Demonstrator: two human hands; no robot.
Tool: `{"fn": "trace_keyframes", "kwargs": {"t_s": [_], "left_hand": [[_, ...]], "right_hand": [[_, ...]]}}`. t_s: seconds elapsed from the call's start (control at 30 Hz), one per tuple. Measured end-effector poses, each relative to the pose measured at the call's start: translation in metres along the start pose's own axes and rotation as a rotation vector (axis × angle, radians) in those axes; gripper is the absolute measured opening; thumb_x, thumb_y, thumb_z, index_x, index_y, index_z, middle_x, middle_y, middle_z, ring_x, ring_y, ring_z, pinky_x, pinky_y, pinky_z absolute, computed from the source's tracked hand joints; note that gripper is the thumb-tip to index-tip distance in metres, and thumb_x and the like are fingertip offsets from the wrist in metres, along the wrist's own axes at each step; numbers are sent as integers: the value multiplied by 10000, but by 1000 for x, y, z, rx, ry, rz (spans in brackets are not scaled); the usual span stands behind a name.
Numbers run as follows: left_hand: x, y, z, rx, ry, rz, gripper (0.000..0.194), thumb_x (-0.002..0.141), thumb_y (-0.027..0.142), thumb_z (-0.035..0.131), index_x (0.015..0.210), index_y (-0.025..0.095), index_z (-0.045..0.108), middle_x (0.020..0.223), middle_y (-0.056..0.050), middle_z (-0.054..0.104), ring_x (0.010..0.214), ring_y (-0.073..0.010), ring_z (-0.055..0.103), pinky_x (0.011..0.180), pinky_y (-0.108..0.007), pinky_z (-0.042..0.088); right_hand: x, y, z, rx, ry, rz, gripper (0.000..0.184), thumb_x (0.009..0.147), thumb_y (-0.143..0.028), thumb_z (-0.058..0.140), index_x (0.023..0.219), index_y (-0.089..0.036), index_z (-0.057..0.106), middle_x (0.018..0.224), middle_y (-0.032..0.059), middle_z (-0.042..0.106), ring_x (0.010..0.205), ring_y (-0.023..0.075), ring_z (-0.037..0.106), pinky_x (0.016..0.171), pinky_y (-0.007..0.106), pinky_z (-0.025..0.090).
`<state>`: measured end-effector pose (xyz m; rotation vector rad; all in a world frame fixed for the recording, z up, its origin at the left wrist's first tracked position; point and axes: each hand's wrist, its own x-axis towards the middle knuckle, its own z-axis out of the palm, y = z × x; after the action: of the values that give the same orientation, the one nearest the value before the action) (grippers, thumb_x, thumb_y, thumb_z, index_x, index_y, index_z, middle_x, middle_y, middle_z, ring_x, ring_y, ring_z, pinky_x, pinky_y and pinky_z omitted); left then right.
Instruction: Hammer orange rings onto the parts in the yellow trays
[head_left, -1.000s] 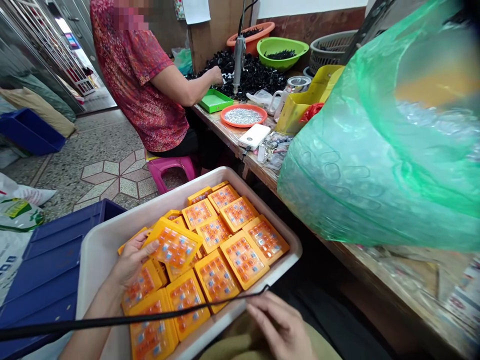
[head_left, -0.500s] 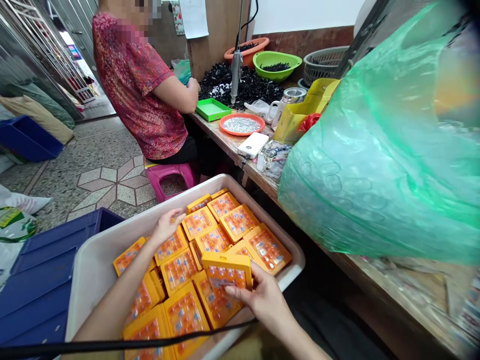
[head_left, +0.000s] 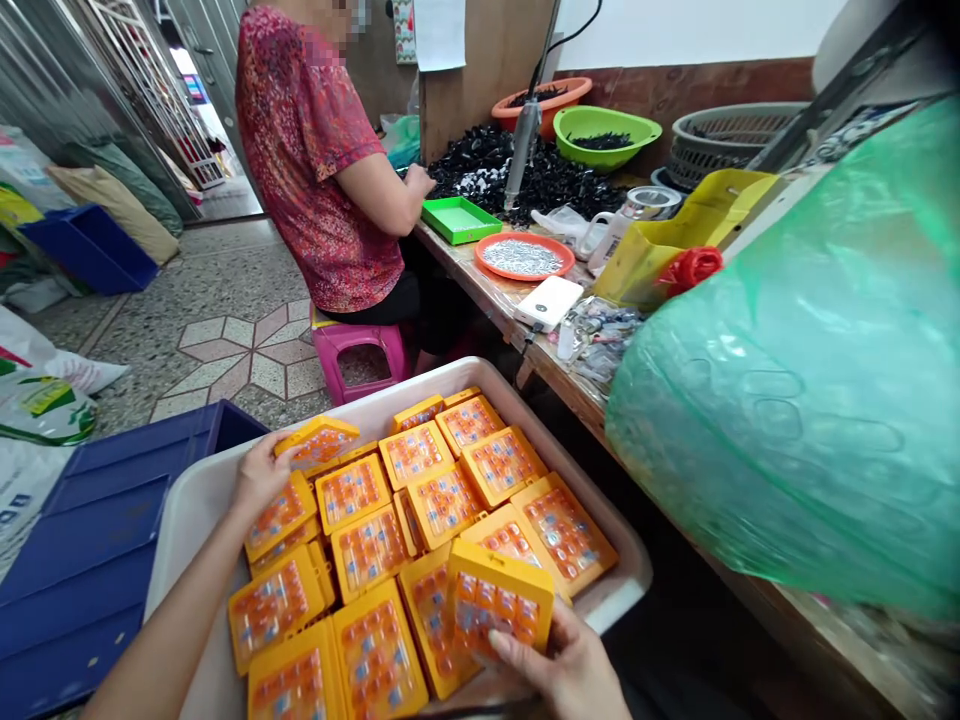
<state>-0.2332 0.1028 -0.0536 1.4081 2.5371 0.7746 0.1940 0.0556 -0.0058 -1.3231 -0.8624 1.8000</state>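
Note:
A white plastic tub (head_left: 184, 500) holds several flat yellow-orange plastic cases (head_left: 367, 550) with clear fronts and small orange and blue pieces showing inside. At the tub's left side, my left hand (head_left: 262, 472) is closed on the edge of one such case (head_left: 319, 440), tilted above the others. My right hand (head_left: 566, 655) grips another yellow case (head_left: 501, 597) at the near right, thumb on its clear front and fingers behind it. This case is tilted up over the ones lying below.
A co-worker in a red patterned shirt (head_left: 315, 170) sits on a pink stool (head_left: 360, 355) at the workbench (head_left: 499, 300). A large green plastic bag (head_left: 787, 400) bulges over the bench at right. A blue crate (head_left: 112, 540) stands left of the tub.
My left hand has moved left and now holds a case lifted at the tub's left side. My right hand keeps its case, slightly lower and further right in view. The camera view has shifted.

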Motion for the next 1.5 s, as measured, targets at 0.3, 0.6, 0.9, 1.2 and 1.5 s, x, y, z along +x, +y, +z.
{"fn": "trace_keyframes", "kwargs": {"t_s": [0.3, 0.6, 0.9, 1.2, 1.5], "left_hand": [[0, -5, 70, -116, -1, 107, 235, 905, 325, 572, 1023, 127, 619, 990, -61, 667, 882, -181, 649, 803, -388, 541], [10, 56, 103, -120, 107, 255, 236, 899, 268, 554, 1087, 146, 627, 1080, -80, 633, 972, -204, 614, 863, -402, 509], [-4, 81, 73, 9, 71, 299, 406, 803, 82, 430, 1088, 179, 701, 1037, -114, 610, 1008, -275, 555, 925, -400, 462], [21, 121, 91, -40, -225, 317, 191, 890, 265, 576, 1024, 146, 642, 1065, -76, 650, 997, -212, 606, 916, -447, 475], [-76, 172, 50, -433, -409, 364, 470, 890, 460, 489, 1224, 151, 607, 1220, -151, 638, 1172, -291, 563, 1011, -410, 447]], "right_hand": [[-2, 1, 5, -34, 8, 32, 435, 490, -423, 890, 811, -189, 714, 793, 55, 771, 738, 266, 720, 677, 338, 577], [9, -2, -5, -156, -135, -57, 413, 604, -389, 843, 929, -174, 705, 920, 74, 764, 865, 285, 710, 767, 354, 563], [16, -6, -13, -138, -138, -91, 422, 612, -350, 847, 965, -168, 702, 945, 83, 758, 880, 296, 700, 783, 388, 561], [9, -8, -8, -64, -121, -100, 417, 579, -348, 863, 918, -161, 709, 918, 76, 767, 846, 287, 710, 769, 378, 562], [15, -14, -11, 11, -73, -79, 482, 559, -398, 869, 947, -183, 681, 931, 76, 763, 834, 288, 718, 742, 401, 580]]}}
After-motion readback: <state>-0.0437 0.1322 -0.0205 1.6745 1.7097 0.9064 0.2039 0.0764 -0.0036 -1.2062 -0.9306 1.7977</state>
